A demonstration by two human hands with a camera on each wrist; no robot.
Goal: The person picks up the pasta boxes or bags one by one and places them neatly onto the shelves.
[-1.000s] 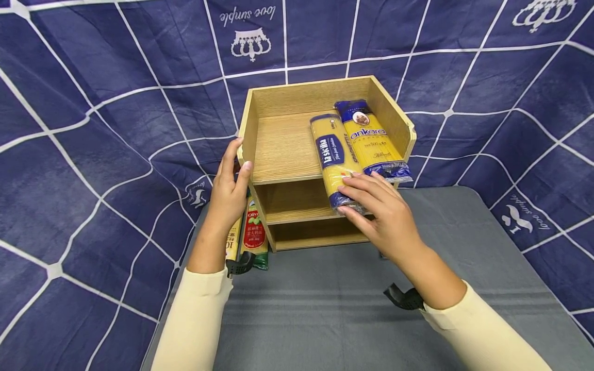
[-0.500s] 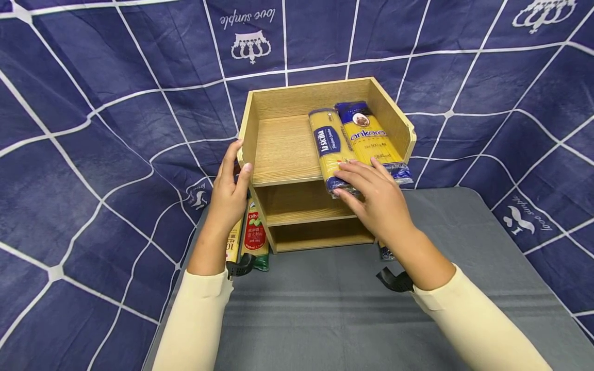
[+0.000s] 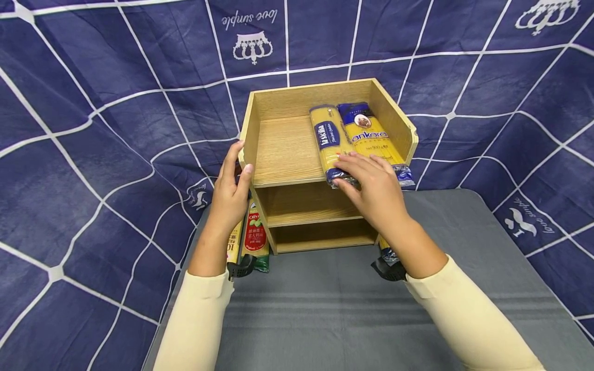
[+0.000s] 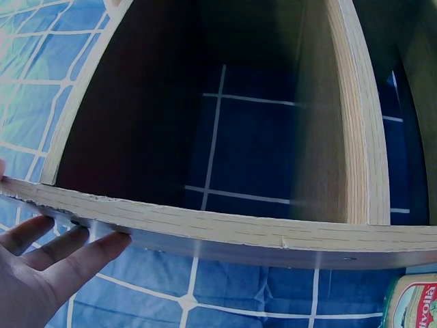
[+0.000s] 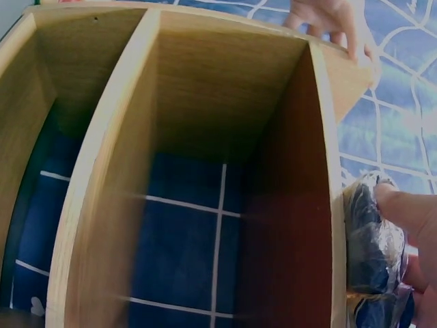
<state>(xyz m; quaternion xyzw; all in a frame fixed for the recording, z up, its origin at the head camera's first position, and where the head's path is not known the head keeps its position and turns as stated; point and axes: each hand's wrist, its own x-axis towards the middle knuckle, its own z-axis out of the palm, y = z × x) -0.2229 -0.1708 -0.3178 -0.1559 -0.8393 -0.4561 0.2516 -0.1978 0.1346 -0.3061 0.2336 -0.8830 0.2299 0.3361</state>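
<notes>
Pinched at its near end by a person's right hand (image 3: 373, 185), the La Sicilia pack (image 3: 330, 136) lies on the shelf's (image 3: 283, 147) top tier, left of the Ankara pack (image 3: 369, 136), the near ends of both jutting past the front edge. The left hand (image 3: 229, 190), unclenched, rests straight fingers against the outside of the left wall (image 3: 250, 131), above a red-labelled pack (image 3: 255, 232) beside the shelf.
</notes>
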